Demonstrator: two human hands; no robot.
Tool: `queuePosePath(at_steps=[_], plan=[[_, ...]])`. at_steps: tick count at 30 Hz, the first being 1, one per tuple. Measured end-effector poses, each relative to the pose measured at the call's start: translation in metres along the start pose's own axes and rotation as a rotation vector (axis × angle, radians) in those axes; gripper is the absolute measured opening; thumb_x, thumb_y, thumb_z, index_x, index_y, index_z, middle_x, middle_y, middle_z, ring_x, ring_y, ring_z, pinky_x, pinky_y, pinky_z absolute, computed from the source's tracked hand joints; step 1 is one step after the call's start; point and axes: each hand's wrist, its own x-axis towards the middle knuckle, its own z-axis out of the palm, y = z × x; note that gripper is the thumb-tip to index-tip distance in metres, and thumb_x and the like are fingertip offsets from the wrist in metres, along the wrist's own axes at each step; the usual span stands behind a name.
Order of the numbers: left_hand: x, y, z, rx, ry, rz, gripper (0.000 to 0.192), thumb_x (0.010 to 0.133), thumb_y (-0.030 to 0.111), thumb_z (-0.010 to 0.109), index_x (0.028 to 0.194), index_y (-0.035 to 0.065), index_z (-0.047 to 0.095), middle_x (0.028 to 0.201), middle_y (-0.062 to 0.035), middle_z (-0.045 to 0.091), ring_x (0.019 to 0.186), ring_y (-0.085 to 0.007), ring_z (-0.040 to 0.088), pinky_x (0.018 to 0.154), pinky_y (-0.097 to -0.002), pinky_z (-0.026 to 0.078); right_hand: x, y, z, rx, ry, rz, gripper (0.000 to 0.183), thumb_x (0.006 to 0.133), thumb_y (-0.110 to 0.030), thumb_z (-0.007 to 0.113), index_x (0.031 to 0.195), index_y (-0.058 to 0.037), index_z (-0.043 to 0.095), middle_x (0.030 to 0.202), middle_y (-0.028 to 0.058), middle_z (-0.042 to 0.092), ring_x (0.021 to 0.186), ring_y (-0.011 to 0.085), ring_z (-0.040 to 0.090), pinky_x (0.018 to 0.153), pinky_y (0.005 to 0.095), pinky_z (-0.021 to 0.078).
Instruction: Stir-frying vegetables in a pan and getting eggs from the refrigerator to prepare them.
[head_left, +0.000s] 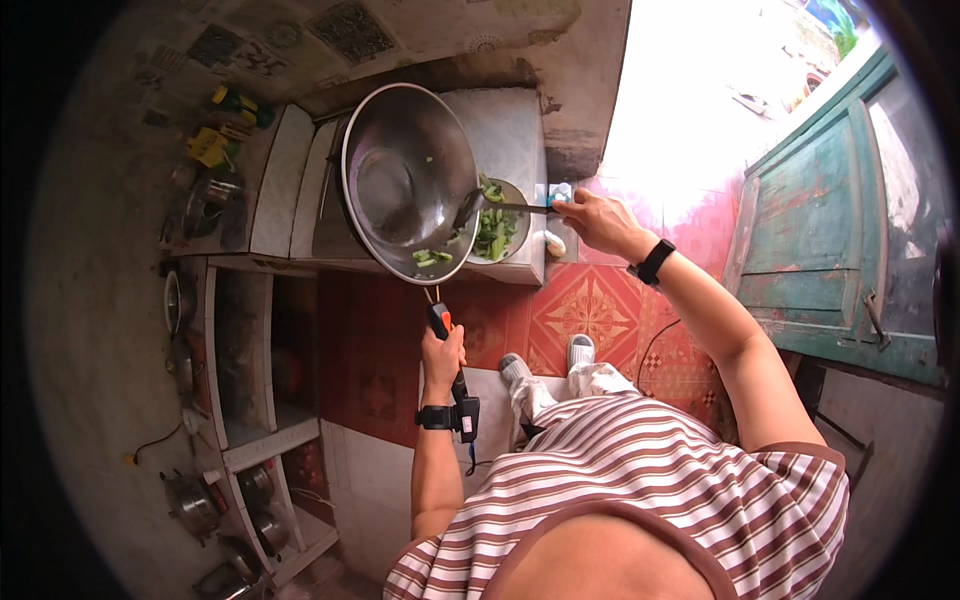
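Note:
My left hand (442, 356) grips the black handle of a wok (397, 172), which is tilted to the right above the counter. A few pieces of chopped green vegetable (431, 258) lie low inside the wok near its rim. With my right hand (600, 223) I hold a spatula (517, 207) by its handle; the dark blade reaches over the wok's right rim. Below that rim, on the counter, stands a plate (520, 238) heaped with cooked chopped greens (495, 229). The wok hides part of the plate.
The tiled counter (502, 120) ends at a right edge beside the doorway. A green wooden door (802, 217) stands at the right. Yellow packets (210, 147) and a metal pot (206, 206) sit at the left, above shelves (270, 442) with several pots. Patterned red floor tiles (589, 304) lie below.

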Motion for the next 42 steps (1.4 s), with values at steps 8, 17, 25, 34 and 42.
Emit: queuePosePath(at_steps=[8,17,25,34,42], plan=[[-0.002,0.002,0.003,0.015,0.011,-0.006,0.015,0.08,0.013,0.057,0.079,0.0042,0.044,0.055,-0.0007,0.046,0.039,-0.0078,0.044,0.035,-0.022,0.036,0.049,-0.021,0.004,-0.076,0.214,0.043,0.031,0.082,-0.017,0.053,0.114,-0.0134,0.051,0.084,0.0148,0.053,0.07,0.0307,0.059,0.059,0.0394,0.0473],[0.0,-0.003,-0.002,0.017,-0.018,-0.002,0.014,0.081,0.012,0.056,0.08,0.0052,0.043,0.058,0.0001,0.044,0.039,-0.0063,0.041,0.037,-0.0212,0.037,0.018,0.0,-0.003,0.329,-0.011,-0.092,0.027,0.081,-0.021,0.059,0.108,-0.0192,0.062,0.083,0.0113,0.059,0.074,0.0294,0.058,0.065,0.037,0.0465],[-0.001,-0.002,-0.008,0.017,-0.003,-0.004,0.015,0.081,0.012,0.057,0.083,0.004,0.044,0.059,0.0001,0.045,0.04,-0.0068,0.043,0.036,-0.0219,0.037,0.038,0.055,-0.011,0.141,-0.188,-0.113,0.028,0.081,-0.023,0.058,0.109,-0.0243,0.062,0.09,0.0087,0.059,0.083,0.0286,0.058,0.071,0.0385,0.0457],[0.006,0.007,0.0,0.065,0.011,0.015,0.014,0.081,0.011,0.056,0.082,0.0048,0.043,0.058,0.0006,0.044,0.04,-0.0062,0.042,0.036,-0.021,0.037,0.028,0.028,0.001,0.063,0.042,-0.051,0.026,0.083,-0.022,0.056,0.108,-0.0196,0.061,0.079,0.0098,0.055,0.069,0.0301,0.058,0.062,0.0395,0.0467],[0.01,0.002,-0.003,0.096,0.064,0.037,0.016,0.079,0.011,0.057,0.086,0.0015,0.045,0.056,-0.0013,0.046,0.039,-0.0084,0.043,0.035,-0.0232,0.036,-0.02,0.031,-0.004,0.037,0.03,0.018,0.027,0.082,-0.02,0.057,0.109,-0.0196,0.06,0.084,0.0091,0.052,0.072,0.0283,0.058,0.059,0.0397,0.0466]])
